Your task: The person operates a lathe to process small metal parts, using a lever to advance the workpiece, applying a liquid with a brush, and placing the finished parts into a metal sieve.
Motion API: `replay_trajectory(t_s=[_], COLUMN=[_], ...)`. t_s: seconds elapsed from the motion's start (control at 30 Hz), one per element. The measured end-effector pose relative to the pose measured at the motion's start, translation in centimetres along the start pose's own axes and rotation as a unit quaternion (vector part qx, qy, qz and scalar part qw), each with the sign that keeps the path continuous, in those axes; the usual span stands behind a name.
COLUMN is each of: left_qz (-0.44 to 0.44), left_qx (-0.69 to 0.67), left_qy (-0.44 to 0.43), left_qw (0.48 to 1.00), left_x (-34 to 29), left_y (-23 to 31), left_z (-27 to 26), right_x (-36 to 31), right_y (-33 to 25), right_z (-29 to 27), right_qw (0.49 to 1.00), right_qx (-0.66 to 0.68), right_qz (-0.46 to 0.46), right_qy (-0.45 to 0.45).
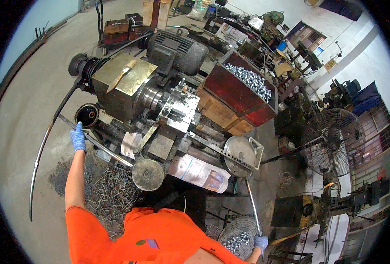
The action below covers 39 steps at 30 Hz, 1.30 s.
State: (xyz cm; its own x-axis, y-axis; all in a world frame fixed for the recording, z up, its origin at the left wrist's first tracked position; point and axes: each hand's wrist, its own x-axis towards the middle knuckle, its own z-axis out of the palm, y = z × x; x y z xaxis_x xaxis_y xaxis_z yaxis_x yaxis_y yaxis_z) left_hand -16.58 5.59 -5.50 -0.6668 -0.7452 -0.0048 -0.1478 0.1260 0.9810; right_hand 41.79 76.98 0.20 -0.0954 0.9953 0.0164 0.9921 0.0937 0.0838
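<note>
My left hand (pixel 78 139), in a blue glove, is closed over a long metal lever (pixel 109 153) at the left front of a lathe (pixel 131 88). Just beyond its fingertips sits a dark round cup (pixel 87 115) with a ring inside. At the lower right, my right hand (pixel 260 242), also gloved, wraps the lower end of a steel handle bar (pixel 253 202) that slopes down from a round plate (pixel 239 154). Beside that hand stands a mesh basket (pixel 223 240) with small shiny metal parts. A metal chuck (pixel 151 97) faces the tool slide (pixel 177 108).
A red bin (pixel 225 90) of metal parts rests on a wooden crate (pixel 219 110) behind the lathe. Metal shavings (pixel 111 187) cover the floor at left. A large fan (pixel 333 141) stands at right. A curved black hose (pixel 45 143) hangs at far left.
</note>
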Motion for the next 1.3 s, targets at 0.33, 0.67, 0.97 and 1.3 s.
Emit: replay_trajectory(t_s=[0.33, 0.67, 0.97, 1.3], left_qz=[-0.009, 0.0, -0.013, -0.01], left_qx=[-0.022, -0.037, -0.055, -0.061], left_qy=[-0.019, -0.024, -0.033, -0.04], left_qw=[1.0, 0.999, 0.998, 0.997], left_x=[0.0, 0.3, 0.0, 0.5], left_y=[0.1, -0.4, 0.2, -0.4], left_z=[0.0, -0.1, -0.2, -0.2], right_x=[-1.4, -1.6, -2.4, -3.4], right_y=[-0.9, -0.5, -1.0, -1.4], right_z=[-0.9, -0.9, -1.2, -2.0], right_qw=[1.0, 1.0, 0.999, 0.999], right_qx=[-0.004, -0.001, 0.005, 0.01], right_qz=[0.015, 0.018, 0.045, 0.037], right_qy=[0.009, -0.011, -0.013, -0.025])
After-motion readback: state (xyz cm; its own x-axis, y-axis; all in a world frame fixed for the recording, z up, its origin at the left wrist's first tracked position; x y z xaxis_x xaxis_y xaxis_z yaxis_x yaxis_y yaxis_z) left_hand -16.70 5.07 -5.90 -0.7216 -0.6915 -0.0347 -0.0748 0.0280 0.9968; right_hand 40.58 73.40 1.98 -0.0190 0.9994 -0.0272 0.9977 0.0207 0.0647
